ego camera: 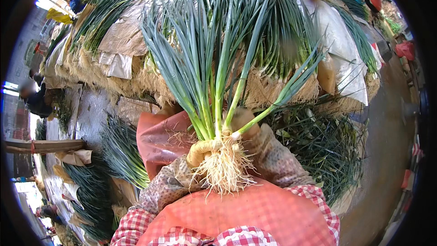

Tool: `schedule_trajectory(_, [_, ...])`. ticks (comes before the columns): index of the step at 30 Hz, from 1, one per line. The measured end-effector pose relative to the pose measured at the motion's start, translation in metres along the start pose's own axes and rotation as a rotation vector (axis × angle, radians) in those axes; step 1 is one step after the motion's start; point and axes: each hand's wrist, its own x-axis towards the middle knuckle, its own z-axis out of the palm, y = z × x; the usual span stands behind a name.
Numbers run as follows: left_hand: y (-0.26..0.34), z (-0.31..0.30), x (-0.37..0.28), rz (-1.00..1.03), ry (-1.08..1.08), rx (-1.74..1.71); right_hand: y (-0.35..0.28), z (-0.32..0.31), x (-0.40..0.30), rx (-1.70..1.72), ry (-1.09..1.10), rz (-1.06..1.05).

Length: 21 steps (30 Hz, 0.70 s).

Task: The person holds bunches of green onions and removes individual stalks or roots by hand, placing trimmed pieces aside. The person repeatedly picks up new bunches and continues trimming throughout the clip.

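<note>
A bunch of green onions (218, 109) with pale, stringy roots stands upright before my chest, its leaves fanned out away from me. My left hand (198, 152), in a cream glove, is closed round its base just above the roots. Behind the stalks on the other side is my right hand (246, 123), gloved too, blurred and partly covered; whether its fingers grip cannot be seen. One stalk (254, 121) leans out to the right across that hand. Patterned sleeve covers reach up both forearms. A translucent red plastic apron (245, 208) covers my front and lap, with bits of root on it.
Ahead, long rows of green onions (283, 51) lie stacked roots towards me, partly under white sheets (338, 44). Loose leaves (317, 143) are heaped at right. More bunches (123, 147) lie at left near a wooden beam (44, 146). People (37, 99) are at the far left and upper right.
</note>
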Motion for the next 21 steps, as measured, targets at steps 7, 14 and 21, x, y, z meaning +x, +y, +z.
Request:
schedule_trajectory(7, [0.0,-0.025,0.004,0.006,0.057,0.108,0.007,-0.123,-0.102,-0.815,-0.017,0.804])
schedule_trajectory(14, [-0.003,-0.026,0.008,0.057,0.075,0.23,-0.098,-0.092,-0.072,-0.439,0.434,-0.083])
schedule_trajectory(21, [0.0,-0.023,0.007,0.039,0.017,0.203,-0.14,-0.092,-0.049,-0.043,0.049,-0.683])
